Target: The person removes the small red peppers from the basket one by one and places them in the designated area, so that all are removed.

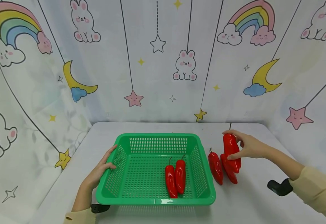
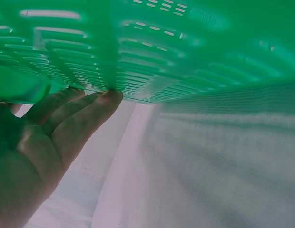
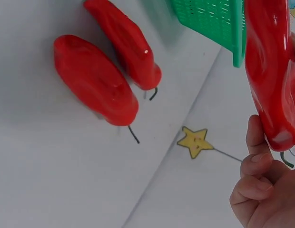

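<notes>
A green plastic basket (image 1: 146, 174) with slotted walls stands on the table, two red chili peppers (image 1: 171, 181) lying side by side on its floor at the right. My left hand (image 1: 98, 171) holds the basket's left side, thumb over the rim; in the left wrist view its fingers (image 2: 85, 118) lie against the outer wall. To the right of the basket, my right hand (image 1: 245, 146) grips a glossy red chili pepper (image 1: 230, 144) between thumb and fingers, stem end up. Beneath and beside it, two more red chili peppers (image 1: 215, 168) rest on the table.
The white table (image 1: 252, 199) extends around the basket. Behind it and at both sides hangs a pale cloth (image 1: 157, 77) printed with rabbits, stars, moons and rainbows. Black bands (image 1: 280, 187) sit at the wrists by the beige sleeves.
</notes>
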`<state>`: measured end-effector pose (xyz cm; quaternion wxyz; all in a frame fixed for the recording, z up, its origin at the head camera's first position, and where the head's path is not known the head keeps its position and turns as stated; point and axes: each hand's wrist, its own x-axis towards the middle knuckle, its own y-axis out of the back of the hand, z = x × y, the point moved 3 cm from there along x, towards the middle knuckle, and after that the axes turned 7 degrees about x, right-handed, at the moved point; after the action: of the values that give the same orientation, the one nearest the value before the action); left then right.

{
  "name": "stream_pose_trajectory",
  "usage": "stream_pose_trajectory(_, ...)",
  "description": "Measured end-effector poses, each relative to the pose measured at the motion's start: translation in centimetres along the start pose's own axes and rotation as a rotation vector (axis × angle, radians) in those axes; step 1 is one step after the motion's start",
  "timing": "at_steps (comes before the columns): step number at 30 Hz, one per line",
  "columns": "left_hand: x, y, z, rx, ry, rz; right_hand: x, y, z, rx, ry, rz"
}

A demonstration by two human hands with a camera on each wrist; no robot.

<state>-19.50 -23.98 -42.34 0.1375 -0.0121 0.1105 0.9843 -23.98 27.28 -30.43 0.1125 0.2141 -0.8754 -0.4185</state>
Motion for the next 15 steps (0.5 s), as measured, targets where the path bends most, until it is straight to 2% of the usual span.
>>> stream_pose_trajectory(15, 0.0, 0.0, 0.0, 0.001, 0.002, 0.001, -0.6, 0.6, 2.6, -0.002, -0.029, -0.004)
